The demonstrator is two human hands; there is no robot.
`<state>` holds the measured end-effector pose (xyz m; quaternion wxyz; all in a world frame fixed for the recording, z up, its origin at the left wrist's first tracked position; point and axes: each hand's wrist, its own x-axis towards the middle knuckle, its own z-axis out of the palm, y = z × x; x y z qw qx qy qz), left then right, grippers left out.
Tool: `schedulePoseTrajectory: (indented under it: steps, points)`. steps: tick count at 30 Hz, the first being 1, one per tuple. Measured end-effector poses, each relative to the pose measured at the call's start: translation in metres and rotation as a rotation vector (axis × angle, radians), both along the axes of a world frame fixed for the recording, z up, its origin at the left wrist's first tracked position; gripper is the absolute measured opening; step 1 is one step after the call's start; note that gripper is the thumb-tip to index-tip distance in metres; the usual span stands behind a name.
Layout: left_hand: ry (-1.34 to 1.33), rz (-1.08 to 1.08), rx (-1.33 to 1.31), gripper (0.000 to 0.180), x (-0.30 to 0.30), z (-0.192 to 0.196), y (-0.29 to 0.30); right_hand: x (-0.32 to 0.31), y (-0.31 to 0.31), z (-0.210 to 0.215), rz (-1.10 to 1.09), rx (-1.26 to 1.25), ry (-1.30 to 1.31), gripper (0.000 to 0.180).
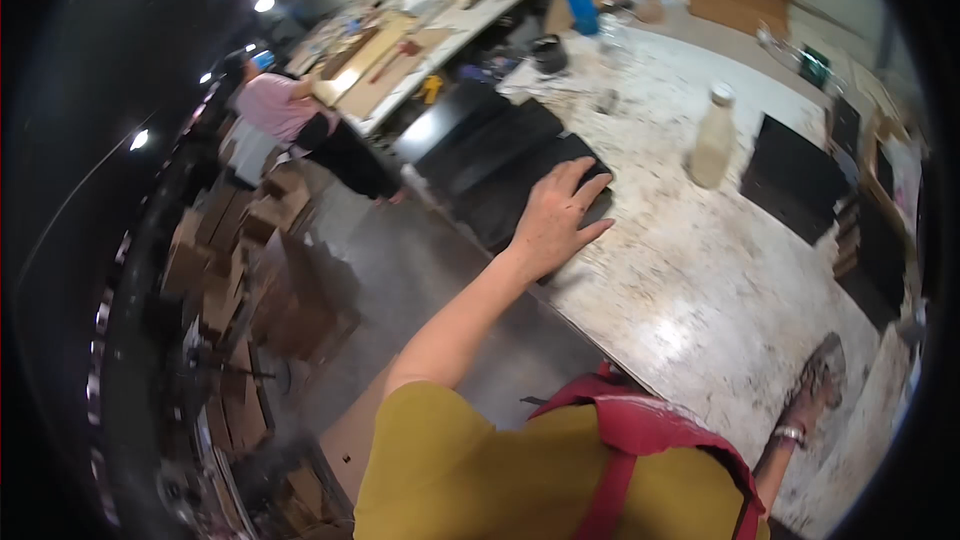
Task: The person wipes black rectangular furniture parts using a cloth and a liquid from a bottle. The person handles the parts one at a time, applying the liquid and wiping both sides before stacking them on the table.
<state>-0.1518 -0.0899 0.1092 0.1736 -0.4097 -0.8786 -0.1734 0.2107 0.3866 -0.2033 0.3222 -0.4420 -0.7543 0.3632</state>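
My left hand (560, 215) reaches across to the near right end of some black boards (500, 155). Its fingers are spread over the end of the top board, with the thumb apart. The boards lie overlapping along the left edge of a stained white worktable (650, 290). Far to the right, my right hand (808, 395) is low over the tabletop, a bracelet at its wrist. Its fingers look bent around a greyish dark, cloth-like piece (828, 355), which I cannot make out clearly.
A cloudy plastic bottle (713, 140) stands mid-table. To its right are a black panel (795, 178) and stacked black pieces (870, 260). A blue cup (578, 2) and a dark container (548, 55) stand at the back. A person in pink (280, 105) works at another bench; cardboard boxes (300, 290) fill the left floor.
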Motion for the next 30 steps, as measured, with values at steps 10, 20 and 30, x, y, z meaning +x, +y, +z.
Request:
schedulePoseTrajectory:
  steps: [10,20,30]
  points:
    - [-0.859,-0.18,0.377,0.08,-0.056,-0.139,0.239,-0.047,-0.063,0.107,0.014,0.274,-0.217,0.041]
    - [-0.925,-0.09,0.89,0.081,-0.077,-0.185,0.306,-0.041,-0.067,0.091,-0.024,0.301,-0.276,0.036]
    - [-0.789,-0.018,0.683,0.043,-0.062,-0.177,0.28,-0.048,-0.066,0.103,0.01,0.18,-0.249,0.034]
